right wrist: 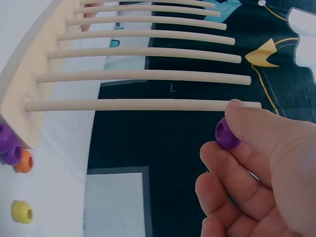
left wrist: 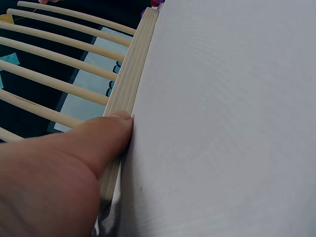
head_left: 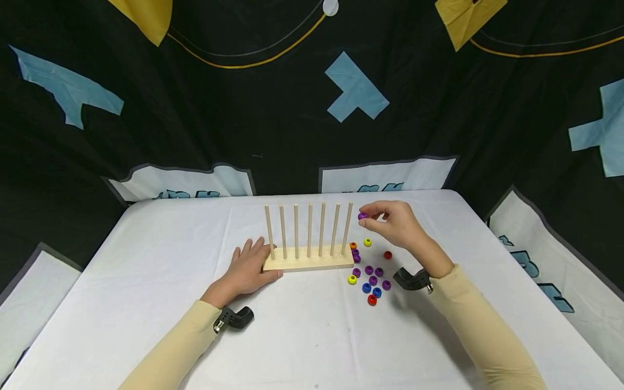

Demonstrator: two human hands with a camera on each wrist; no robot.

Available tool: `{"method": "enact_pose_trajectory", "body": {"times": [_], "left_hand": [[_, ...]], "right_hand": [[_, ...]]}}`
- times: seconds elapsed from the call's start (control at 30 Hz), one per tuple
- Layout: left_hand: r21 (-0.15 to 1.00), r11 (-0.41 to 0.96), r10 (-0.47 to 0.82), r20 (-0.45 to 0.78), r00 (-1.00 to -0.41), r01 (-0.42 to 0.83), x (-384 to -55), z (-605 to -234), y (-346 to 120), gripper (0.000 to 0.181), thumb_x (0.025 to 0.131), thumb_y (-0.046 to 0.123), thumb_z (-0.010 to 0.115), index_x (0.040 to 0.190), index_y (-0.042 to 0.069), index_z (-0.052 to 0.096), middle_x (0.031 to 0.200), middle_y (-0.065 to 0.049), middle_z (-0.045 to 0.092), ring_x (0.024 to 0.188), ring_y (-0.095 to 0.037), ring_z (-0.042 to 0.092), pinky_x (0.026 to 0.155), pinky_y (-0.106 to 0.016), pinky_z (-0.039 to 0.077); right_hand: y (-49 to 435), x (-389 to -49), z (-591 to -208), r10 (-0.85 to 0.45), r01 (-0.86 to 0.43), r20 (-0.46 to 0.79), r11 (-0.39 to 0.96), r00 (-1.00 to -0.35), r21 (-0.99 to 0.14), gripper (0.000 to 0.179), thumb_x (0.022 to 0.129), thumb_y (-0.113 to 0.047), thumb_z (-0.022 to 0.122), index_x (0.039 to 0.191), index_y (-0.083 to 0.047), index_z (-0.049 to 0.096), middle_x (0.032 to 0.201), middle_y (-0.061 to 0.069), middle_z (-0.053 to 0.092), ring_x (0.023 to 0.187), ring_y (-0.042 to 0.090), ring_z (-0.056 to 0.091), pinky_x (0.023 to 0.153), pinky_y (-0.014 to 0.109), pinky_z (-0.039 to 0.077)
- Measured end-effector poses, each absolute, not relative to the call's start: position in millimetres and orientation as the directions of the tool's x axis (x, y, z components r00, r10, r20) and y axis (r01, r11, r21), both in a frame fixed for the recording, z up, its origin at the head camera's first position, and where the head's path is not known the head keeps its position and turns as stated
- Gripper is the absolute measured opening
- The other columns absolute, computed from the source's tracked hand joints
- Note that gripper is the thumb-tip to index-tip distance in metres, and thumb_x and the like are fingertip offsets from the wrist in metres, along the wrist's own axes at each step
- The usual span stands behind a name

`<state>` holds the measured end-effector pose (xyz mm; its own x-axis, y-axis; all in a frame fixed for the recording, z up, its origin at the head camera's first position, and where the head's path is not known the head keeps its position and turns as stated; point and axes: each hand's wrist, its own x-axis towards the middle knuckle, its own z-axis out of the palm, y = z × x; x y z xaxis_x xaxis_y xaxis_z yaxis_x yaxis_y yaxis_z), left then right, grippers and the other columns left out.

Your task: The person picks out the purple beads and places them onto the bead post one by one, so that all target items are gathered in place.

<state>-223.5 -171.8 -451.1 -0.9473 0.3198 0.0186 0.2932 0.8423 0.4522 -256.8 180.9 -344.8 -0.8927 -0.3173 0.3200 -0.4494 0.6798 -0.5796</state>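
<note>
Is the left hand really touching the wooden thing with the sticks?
Touching. The left wrist view shows it: the left hand has its thumb against the front edge of the wooden base, with no gap between.

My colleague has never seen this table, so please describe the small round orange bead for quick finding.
On the white table, find the pale wooden base with seven upright pegs. By its right end in the head view lies the small round orange bead, beside small purple beads; it is the only orange one visible.
</note>
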Motion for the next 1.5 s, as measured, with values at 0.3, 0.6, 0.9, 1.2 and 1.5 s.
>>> {"method": "enact_pose_trajectory", "body": {"times": [0.3, 0.6, 0.9, 1.2, 1.5], "left_hand": [[0.452, 0.845, 0.318, 0.010, -0.948, 0.288, -222.4, -451.8, -172.7, 0.068, 0.095, 0.039, 0.066, 0.149, 0.003, 0.046, 0.161, -0.035, 0.028, 0.150, -0.061, 0.016, 0.116, -0.079, 0.011], [0.452, 0.847, 0.313, 0.004, -0.950, 0.281, -221.9, -452.8, -172.6, 0.068, 0.095, 0.040, 0.067, 0.149, 0.003, 0.046, 0.162, -0.035, 0.027, 0.150, -0.061, 0.016, 0.116, -0.078, 0.011], [0.447, 0.850, 0.313, -0.002, -0.950, 0.279, -223.5, -454.5, -172.0, 0.070, 0.095, 0.041, 0.066, 0.150, 0.004, 0.045, 0.163, -0.034, 0.027, 0.151, -0.060, 0.015, 0.117, -0.077, 0.010], [0.450, 0.846, 0.315, 0.010, -0.949, 0.285, -223.4, -452.5, -171.5, 0.069, 0.095, 0.040, 0.067, 0.150, 0.004, 0.046, 0.162, -0.034, 0.027, 0.151, -0.060, 0.015, 0.117, -0.078, 0.011], [0.449, 0.846, 0.316, 0.009, -0.949, 0.286, -223.9, -452.3, -171.2, 0.069, 0.095, 0.040, 0.067, 0.150, 0.004, 0.045, 0.162, -0.034, 0.027, 0.151, -0.060, 0.015, 0.117, -0.078, 0.010]], "right_hand": [[174.5, -259.4, -324.0, -0.329, -0.494, 0.375, 0.679, -0.866, -0.543, 0.027, 0.090, -0.015, 0.078, 0.114, -0.002, 0.076, 0.102, 0.013, 0.079, 0.091, 0.025, 0.067, 0.081, 0.038, 0.052], [164.9, -264.0, -307.6, -0.340, -0.506, 0.383, 0.680, -0.859, -0.531, 0.028, 0.091, -0.016, 0.078, 0.114, -0.002, 0.076, 0.101, 0.013, 0.078, 0.092, 0.025, 0.065, 0.082, 0.036, 0.051], [158.7, -263.4, -303.3, -0.360, -0.517, 0.376, 0.670, -0.854, -0.533, 0.026, 0.091, -0.015, 0.077, 0.113, -0.002, 0.076, 0.100, 0.012, 0.077, 0.092, 0.025, 0.065, 0.083, 0.036, 0.051], [158.1, -264.7, -303.4, -0.370, -0.530, 0.384, 0.666, -0.846, -0.525, 0.025, 0.091, -0.015, 0.077, 0.113, -0.002, 0.076, 0.101, 0.013, 0.078, 0.091, 0.025, 0.066, 0.082, 0.039, 0.052], [158.3, -265.6, -306.6, -0.367, -0.523, 0.378, 0.673, -0.850, -0.523, 0.026, 0.091, -0.014, 0.077, 0.114, -0.002, 0.076, 0.100, 0.013, 0.078, 0.092, 0.026, 0.065, 0.083, 0.039, 0.052]]}}
